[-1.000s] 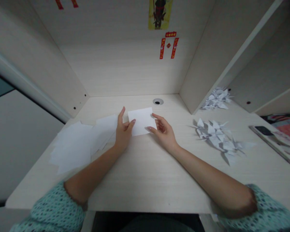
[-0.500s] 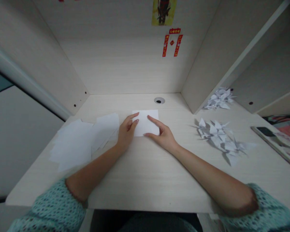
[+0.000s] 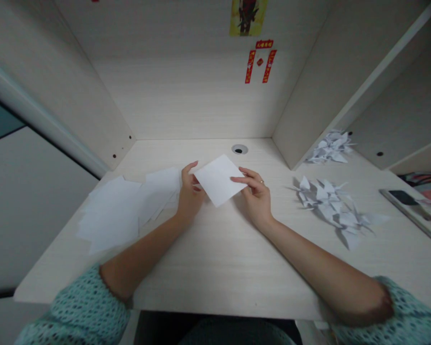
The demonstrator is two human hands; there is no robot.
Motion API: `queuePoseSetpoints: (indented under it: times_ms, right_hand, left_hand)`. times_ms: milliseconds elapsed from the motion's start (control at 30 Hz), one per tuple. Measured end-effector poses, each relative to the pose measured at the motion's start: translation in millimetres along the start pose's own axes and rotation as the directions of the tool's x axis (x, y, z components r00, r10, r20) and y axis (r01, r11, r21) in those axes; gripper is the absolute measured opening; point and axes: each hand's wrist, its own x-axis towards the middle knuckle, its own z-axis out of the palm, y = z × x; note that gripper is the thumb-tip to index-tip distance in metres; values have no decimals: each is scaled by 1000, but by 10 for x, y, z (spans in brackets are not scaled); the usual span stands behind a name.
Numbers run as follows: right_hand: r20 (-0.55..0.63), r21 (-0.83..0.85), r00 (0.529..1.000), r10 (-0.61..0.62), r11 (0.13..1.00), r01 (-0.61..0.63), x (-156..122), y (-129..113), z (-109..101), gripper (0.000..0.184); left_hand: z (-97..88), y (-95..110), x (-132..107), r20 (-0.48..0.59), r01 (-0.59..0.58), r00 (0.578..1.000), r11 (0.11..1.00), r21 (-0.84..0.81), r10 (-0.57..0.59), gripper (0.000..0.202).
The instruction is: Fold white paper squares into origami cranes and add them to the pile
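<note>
A white square paper sheet (image 3: 218, 179) is lifted a little off the desk and turned like a diamond. My left hand (image 3: 189, 196) pinches its left corner. My right hand (image 3: 255, 194), with a ring on one finger, pinches its right corner. Both hands are closed on the sheet. A loose spread of white sheets (image 3: 124, 208) lies just left of my left hand.
Folded paper cranes (image 3: 330, 208) lie in a heap to the right, with another heap of cranes (image 3: 330, 147) in the side shelf. A phone on a book (image 3: 413, 206) sits at the far right. A cable hole (image 3: 239, 149) is behind the sheet. Desk walls enclose the back and sides.
The sheet lay flat and square under my fingers; now both hands have picked it up by its corners and turned it to a diamond.
</note>
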Motion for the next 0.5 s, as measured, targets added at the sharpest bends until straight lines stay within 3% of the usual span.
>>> queuePoseSetpoints:
  times_ms: [67, 200, 400, 500]
  right_hand:
    - [16, 44, 999, 33, 998, -34, 1, 23, 1, 16]
    - [76, 103, 989, 128, 985, -136, -2, 67, 8, 17]
    - [196, 45, 960, 198, 976, -211, -19, 19, 28, 33]
    - [186, 44, 950, 252, 963, -264, -25, -24, 44, 29]
  left_hand:
    - [-10, 34, -27, 99, -15, 995, 999, 37, 12, 67]
    - [-46, 90, -46, 181, -99, 981, 986, 136, 74, 50]
    - [-154, 88, 55, 148, -54, 988, 996, 68, 43, 21]
    - [-175, 87, 116, 132, -3, 991, 1000, 13, 1, 14]
